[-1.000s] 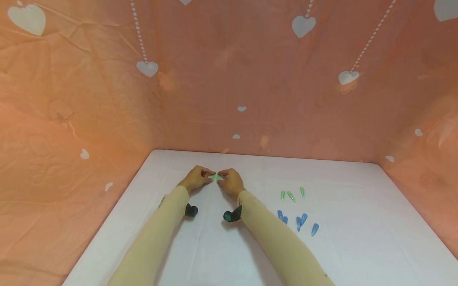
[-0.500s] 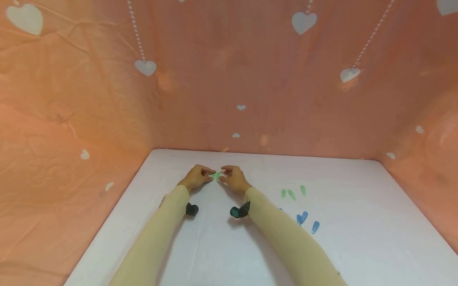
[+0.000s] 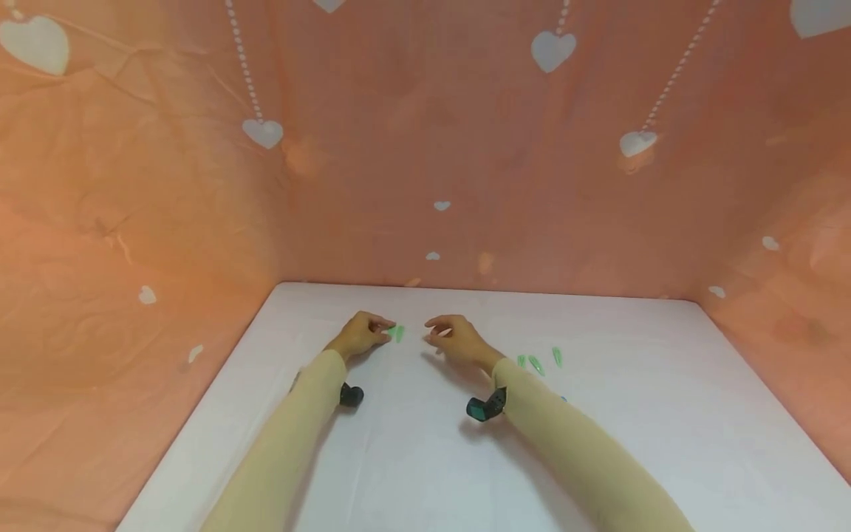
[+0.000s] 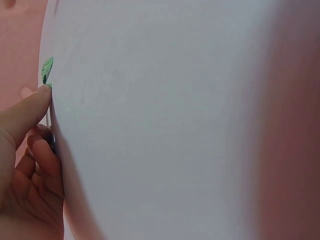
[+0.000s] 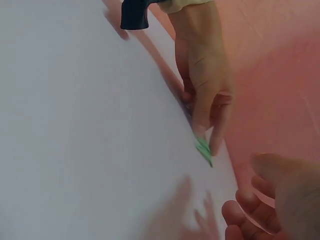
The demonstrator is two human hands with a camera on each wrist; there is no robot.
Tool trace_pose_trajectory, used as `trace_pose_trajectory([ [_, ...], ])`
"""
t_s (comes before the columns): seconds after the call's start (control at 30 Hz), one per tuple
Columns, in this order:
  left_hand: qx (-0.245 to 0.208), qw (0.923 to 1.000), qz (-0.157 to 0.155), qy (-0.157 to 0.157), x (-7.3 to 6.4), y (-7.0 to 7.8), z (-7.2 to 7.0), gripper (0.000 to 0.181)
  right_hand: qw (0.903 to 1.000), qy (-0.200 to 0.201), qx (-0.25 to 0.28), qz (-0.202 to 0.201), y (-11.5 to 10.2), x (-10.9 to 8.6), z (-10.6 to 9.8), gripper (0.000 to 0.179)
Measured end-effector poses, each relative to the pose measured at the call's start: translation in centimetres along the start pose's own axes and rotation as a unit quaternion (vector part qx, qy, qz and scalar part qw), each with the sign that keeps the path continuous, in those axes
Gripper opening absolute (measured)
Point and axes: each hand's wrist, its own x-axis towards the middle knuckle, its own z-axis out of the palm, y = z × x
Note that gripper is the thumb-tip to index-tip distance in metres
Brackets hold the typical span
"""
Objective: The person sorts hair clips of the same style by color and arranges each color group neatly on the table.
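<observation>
My left hand (image 3: 359,334) pinches a small green hair clip (image 3: 391,332) between thumb and fingers at the far middle of the table. Close beside it stands a second green hair clip (image 3: 400,334). In the left wrist view, one green clip (image 4: 47,69) shows just beyond the thumb. The right wrist view shows the green clips (image 5: 204,149) at the left fingertips, too blurred to separate fully. My right hand (image 3: 459,341) hovers to the right of them, fingers loosely bent and apart, with nothing between them.
Three more green hair clips (image 3: 535,364) lie on the white table (image 3: 665,414) beyond the right forearm. A sliver of a blue clip (image 3: 564,399) peeks out above the right sleeve (image 3: 585,451). Orange cloth with hearts (image 3: 505,185) hangs behind.
The right hand has let go of the green clip and drawn away to the right. Its sleeve now covers most of the blue clips. The left hand stays nearly in place.
</observation>
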Motion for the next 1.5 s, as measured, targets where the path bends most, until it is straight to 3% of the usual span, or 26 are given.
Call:
trace_pose_trajectory([
  [0.23,-0.001,1.0,-0.004,0.005,0.1,-0.3,0.1,0.032,0.9992,-0.017,-0.009,-0.035,0.6,-1.7,-2.0,0.036],
  [0.47,-0.003,1.0,-0.003,0.006,0.2,-0.2,0.1,0.032,0.9977,0.002,-0.041,-0.053,1.5,-3.8,-4.0,0.034],
  [0.97,-0.015,0.9999,-0.008,0.003,0.2,-0.2,0.2,0.033,0.997,0.008,-0.066,-0.04,2.8,-6.7,-7.3,0.035],
  [1.27,-0.016,0.9999,0.001,0.004,-0.4,0.6,0.0,0.032,0.9987,0.005,-0.038,-0.034,4.3,-8.1,-9.2,0.036],
  [1.5,-0.014,0.9999,-0.006,0.005,-0.3,0.4,0.1,0.032,0.9974,0.011,-0.069,-0.019,5.6,-9.2,-10.2,0.034],
])
